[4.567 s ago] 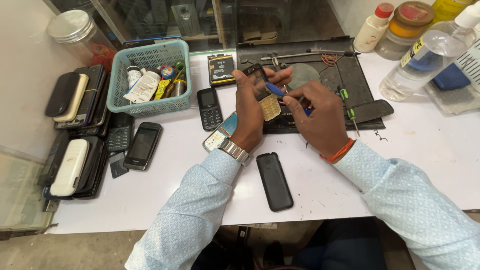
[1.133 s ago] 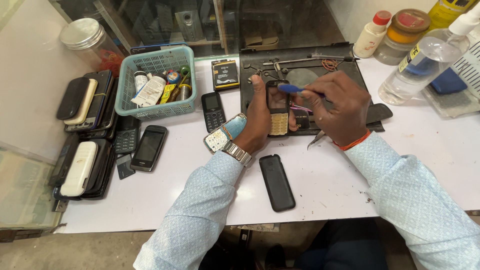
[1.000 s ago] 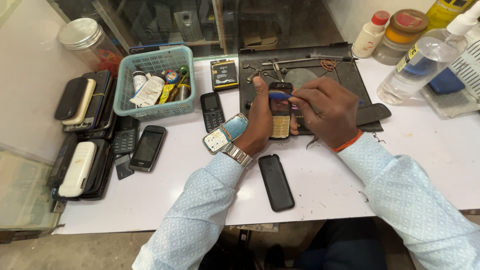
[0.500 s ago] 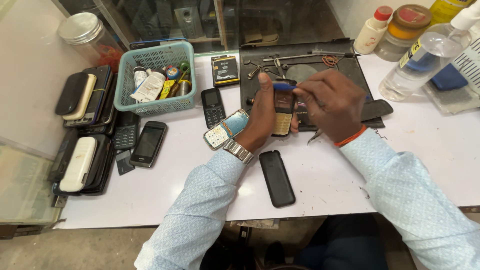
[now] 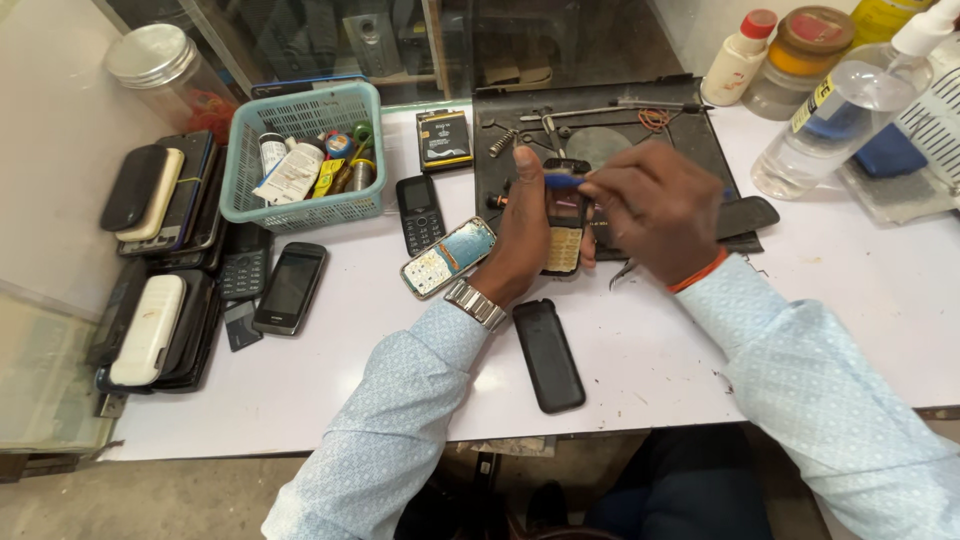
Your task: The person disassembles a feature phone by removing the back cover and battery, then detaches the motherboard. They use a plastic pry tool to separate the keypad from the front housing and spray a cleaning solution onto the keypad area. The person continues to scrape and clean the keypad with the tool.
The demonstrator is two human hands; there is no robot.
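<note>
Left hand (image 5: 525, 235) clamps the keypad phone (image 5: 565, 222) upright over the black mat (image 5: 680, 125), long axis pointing away from the person; right hand (image 5: 655, 205), fingers pinched on a blue-handled tool (image 5: 562, 180), touches its top end from the right.

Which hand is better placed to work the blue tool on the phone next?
Right. The right hand already pinches the blue tool at the keypad phone, which the left hand grips upright.

Opened keypad phone (image 5: 563, 228) lifted off the black work mat (image 5: 690, 130), now upright in my left hand (image 5: 525, 235); blue-handled tool (image 5: 562, 180) moved to its top edge.
</note>
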